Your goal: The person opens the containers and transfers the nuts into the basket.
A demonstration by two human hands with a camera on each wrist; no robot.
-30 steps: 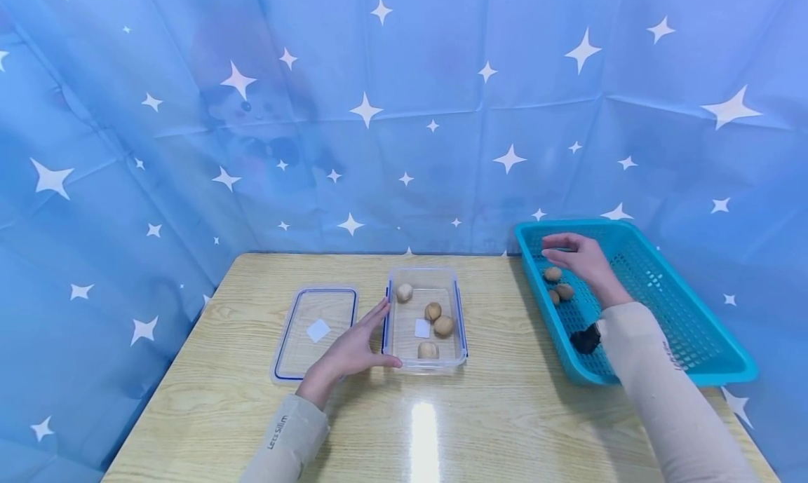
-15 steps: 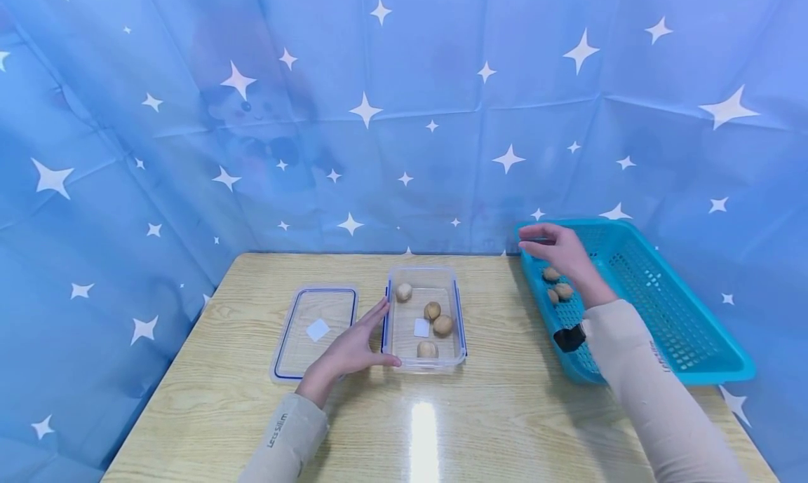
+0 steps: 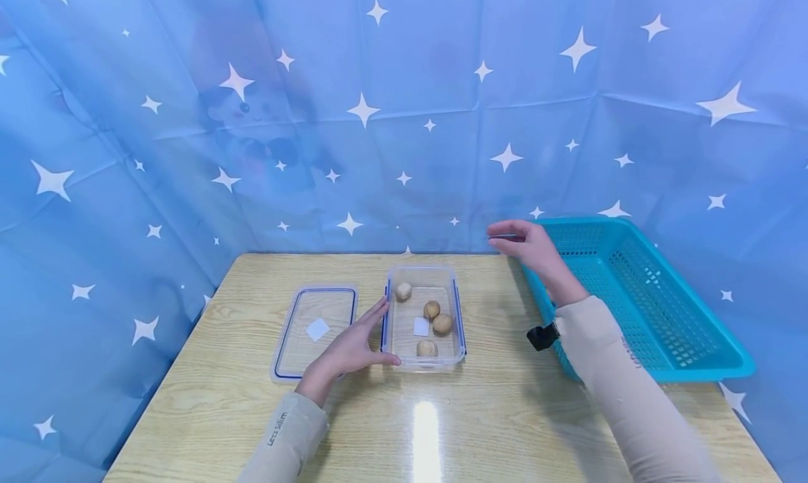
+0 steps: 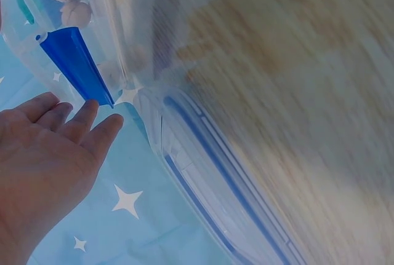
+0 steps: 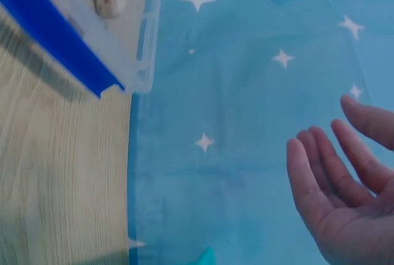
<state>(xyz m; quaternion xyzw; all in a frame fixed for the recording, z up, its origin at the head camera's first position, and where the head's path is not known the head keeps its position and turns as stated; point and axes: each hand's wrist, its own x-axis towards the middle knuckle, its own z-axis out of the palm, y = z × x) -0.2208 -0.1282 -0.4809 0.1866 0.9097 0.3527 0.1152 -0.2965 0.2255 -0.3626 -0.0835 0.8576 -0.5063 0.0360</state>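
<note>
In the head view, a clear plastic food container (image 3: 409, 360) with blue latches holds several walnuts (image 3: 442, 324) and a white square. My left hand (image 3: 349, 350) is at its left side, fingers extended along the wall and thumb by the front corner. The left wrist view has the fingertips right beside a blue latch (image 4: 79, 68). My right hand (image 3: 529, 246) hovers at the left rim of a turquoise basket (image 3: 701, 315). In the right wrist view its fingers are loosely bent, thumb apart, with nothing seen between them. My right arm hides the basket's left part.
The container's lid (image 3: 318, 302), clear with a blue seal and a white square on it, lies left of the container on the wooden table (image 3: 492, 413). A blue star-patterned curtain (image 3: 404, 104) hangs behind the table.
My right hand has moved left from above the walnuts in the basket to its left rim, and the arm now covers those walnuts. The left hand and container stay put.
</note>
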